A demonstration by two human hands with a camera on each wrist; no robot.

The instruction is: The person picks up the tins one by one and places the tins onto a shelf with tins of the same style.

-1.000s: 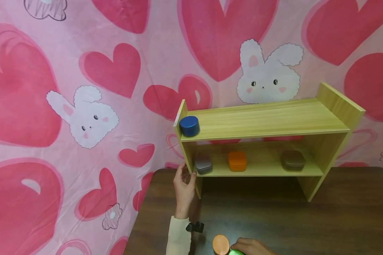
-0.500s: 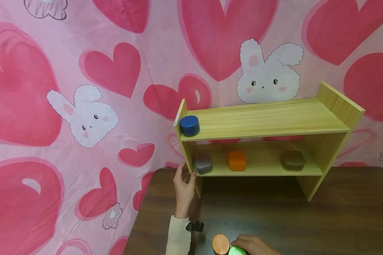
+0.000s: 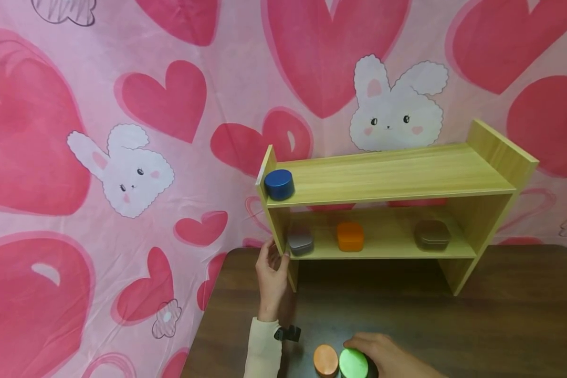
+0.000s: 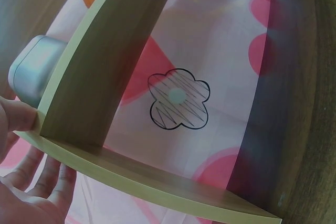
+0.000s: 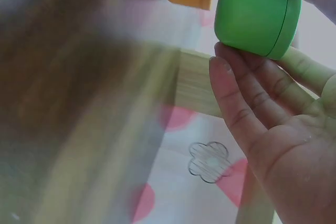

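In the head view my left hand [image 3: 271, 275] grips the left side panel of a two-tier wooden shelf [image 3: 382, 176]. The left wrist view shows its thumb [image 4: 20, 115] at the panel's front edge and the other fingers along the outer face. My right hand [image 3: 382, 353] holds a round green tin [image 3: 353, 363] near the bottom of the head view. Seen from the right wrist, the green tin [image 5: 257, 14] sits between thumb and fingertips. Just left of it stands an orange round tin [image 3: 326, 360] on the table.
A blue round tin [image 3: 280, 184] stands at the top tier's left end. On the lower tier are a silver tin [image 3: 301, 242], an orange square tin [image 3: 350, 236] and a dark tin [image 3: 432, 234]. Behind the brown table [image 3: 382, 310] hangs a pink cloth [image 3: 245, 68] with hearts and rabbits.
My right hand has moved up and forward in the head view with the green tin, which now shows more fully. The left hand keeps its hold on the shelf panel.
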